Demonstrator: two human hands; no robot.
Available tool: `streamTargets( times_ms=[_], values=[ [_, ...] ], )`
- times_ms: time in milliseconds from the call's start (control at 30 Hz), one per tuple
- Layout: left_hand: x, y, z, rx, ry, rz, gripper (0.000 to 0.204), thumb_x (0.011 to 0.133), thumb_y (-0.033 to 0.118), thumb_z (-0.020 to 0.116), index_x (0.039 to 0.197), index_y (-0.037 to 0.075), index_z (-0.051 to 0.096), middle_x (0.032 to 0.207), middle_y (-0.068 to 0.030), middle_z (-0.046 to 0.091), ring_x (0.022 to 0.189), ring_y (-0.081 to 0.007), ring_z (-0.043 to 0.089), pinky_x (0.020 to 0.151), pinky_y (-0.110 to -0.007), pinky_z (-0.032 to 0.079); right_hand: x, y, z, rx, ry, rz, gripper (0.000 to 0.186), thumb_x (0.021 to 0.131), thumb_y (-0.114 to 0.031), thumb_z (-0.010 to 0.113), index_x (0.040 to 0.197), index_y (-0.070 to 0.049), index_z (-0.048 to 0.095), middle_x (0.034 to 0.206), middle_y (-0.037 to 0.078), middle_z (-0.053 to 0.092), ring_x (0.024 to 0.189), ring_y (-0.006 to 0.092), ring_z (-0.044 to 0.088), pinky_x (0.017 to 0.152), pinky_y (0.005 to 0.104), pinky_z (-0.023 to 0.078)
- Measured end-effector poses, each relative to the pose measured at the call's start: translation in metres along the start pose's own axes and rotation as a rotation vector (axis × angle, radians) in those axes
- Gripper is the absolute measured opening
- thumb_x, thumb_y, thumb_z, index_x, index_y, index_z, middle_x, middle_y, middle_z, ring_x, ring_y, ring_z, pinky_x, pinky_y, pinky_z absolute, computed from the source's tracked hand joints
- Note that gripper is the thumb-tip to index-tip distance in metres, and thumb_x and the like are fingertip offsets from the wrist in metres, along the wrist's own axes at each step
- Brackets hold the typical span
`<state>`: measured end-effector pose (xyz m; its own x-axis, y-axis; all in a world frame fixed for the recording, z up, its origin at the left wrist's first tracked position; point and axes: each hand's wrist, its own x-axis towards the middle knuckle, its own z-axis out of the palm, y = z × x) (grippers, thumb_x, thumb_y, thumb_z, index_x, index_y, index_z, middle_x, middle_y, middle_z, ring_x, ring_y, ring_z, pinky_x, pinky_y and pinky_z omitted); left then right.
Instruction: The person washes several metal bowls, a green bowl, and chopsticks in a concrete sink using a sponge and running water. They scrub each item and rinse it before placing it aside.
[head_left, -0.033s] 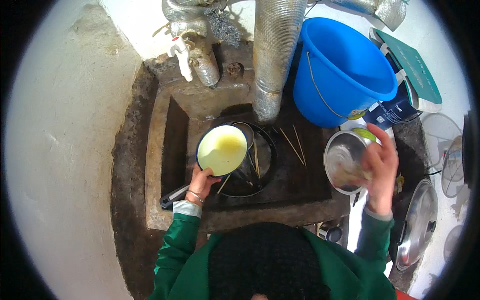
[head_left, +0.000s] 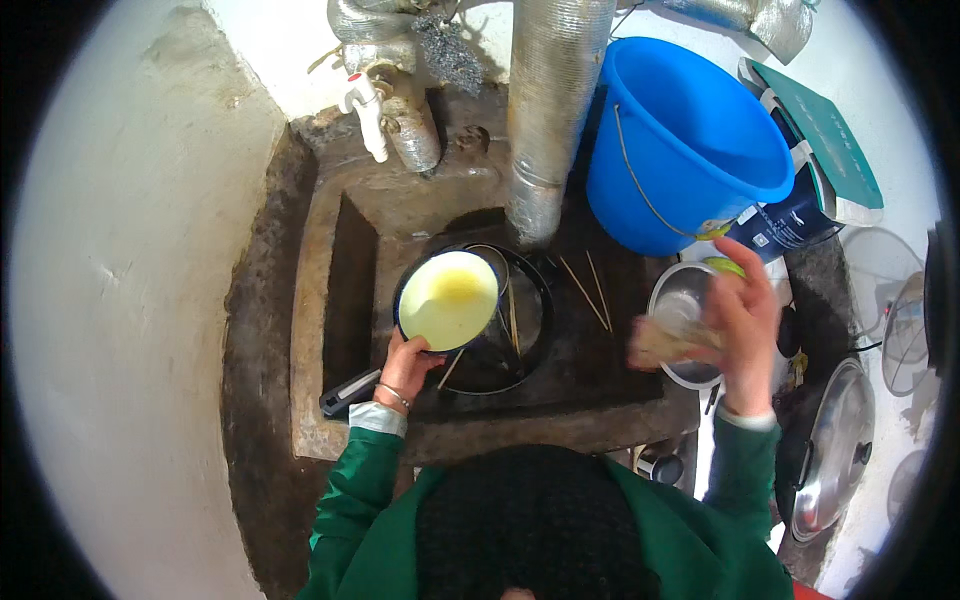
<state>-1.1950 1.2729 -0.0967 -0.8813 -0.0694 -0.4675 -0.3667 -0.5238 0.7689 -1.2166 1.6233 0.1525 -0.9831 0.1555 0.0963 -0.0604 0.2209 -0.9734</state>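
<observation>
My left hand [head_left: 405, 368] grips the lower rim of a bowl [head_left: 447, 308], pale yellow inside with a dark rim. The bowl is tilted above a dark frying pan [head_left: 530, 375] in the stone sink. Inside the pan lie chopsticks [head_left: 513, 320] and the round end of what looks like a ladle [head_left: 492, 262], partly hidden by the bowl. My right hand [head_left: 745, 330] holds a soft, pale brown thing [head_left: 665, 343], blurred by motion, possibly a cloth. It passes over the near left rim of a metal basin [head_left: 680, 298].
A big blue bucket [head_left: 690, 150] stands at the back right, beside a dark box with a green lid [head_left: 815, 130]. A silver pipe [head_left: 560, 110] rises behind the stone sink [head_left: 310, 330]. A white tap [head_left: 368, 115] hangs at the back left. A metal lid [head_left: 835, 450] leans at the right.
My right hand has moved left with the pale brown thing, from over the basin to past its left rim. My left hand and the bowl have shifted slightly right.
</observation>
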Motion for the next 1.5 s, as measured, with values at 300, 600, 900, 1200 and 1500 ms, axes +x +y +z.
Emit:
streamTargets(
  times_ms=[300,600,900,1200,1500],
  values=[
    [-0.023,-0.029,0.013,-0.323,-0.126,-0.134,0.055,0.070,0.002,0.049,0.123,0.012,0.037,0.111,-0.0096,0.053,0.089,-0.0264,0.057,0.062,-0.037,0.049,0.012,0.056,0.163,0.378,-0.493,0.187,0.033,0.080,-0.006,0.062,0.111,-0.005,0.051,0.069,0.002,0.054,0.063,0.0081,0.054,0.055,0.0216,0.044],
    [-0.040,-0.023,0.034,-0.198,-0.227,-0.098,0.060,0.069,0.000,0.051,0.127,0.010,0.037,0.117,-0.0083,0.049,0.100,-0.0242,0.055,0.074,-0.038,0.052,0.017,0.156,0.213,-0.395,-0.924,-0.193,0.038,0.069,-0.020,0.071,0.104,-0.014,0.058,0.103,0.016,0.049,0.093,0.0330,0.055,0.083,0.0379,0.044],
    [-0.023,-0.024,0.013,-0.175,-0.084,-0.037,0.069,0.069,-0.001,0.049,0.131,0.018,0.024,0.119,-0.0112,0.043,0.102,-0.0313,0.052,0.075,-0.045,0.053,0.027,0.216,0.205,-0.846,-0.771,-0.862,0.027,0.070,-0.028,0.064,0.087,-0.007,0.059,0.096,0.016,0.056,0.087,0.0293,0.058,0.074,0.0396,0.045],
    [-0.023,-0.017,0.013,-0.182,-0.139,-0.066,0.054,0.071,0.007,0.050,0.124,0.005,0.040,0.114,-0.0113,0.052,0.103,-0.0280,0.054,0.082,-0.046,0.050,0.003,0.179,0.231,-0.438,-1.221,-0.533,0.032,0.070,-0.005,0.059,0.102,-0.009,0.056,0.105,0.015,0.054,0.094,0.0350,0.054,0.081,0.0394,0.043],
    [-0.023,-0.023,0.028,-0.223,-0.241,-0.146,0.055,0.073,0.007,0.050,0.127,0.006,0.037,0.121,-0.0127,0.048,0.108,-0.0300,0.050,0.084,-0.054,0.047,0.029,0.179,0.248,-0.273,-0.895,-0.497,0.035,0.069,-0.004,0.059,0.104,-0.011,0.055,0.103,0.014,0.050,0.094,0.0355,0.053,0.081,0.0415,0.044]
  ],
)
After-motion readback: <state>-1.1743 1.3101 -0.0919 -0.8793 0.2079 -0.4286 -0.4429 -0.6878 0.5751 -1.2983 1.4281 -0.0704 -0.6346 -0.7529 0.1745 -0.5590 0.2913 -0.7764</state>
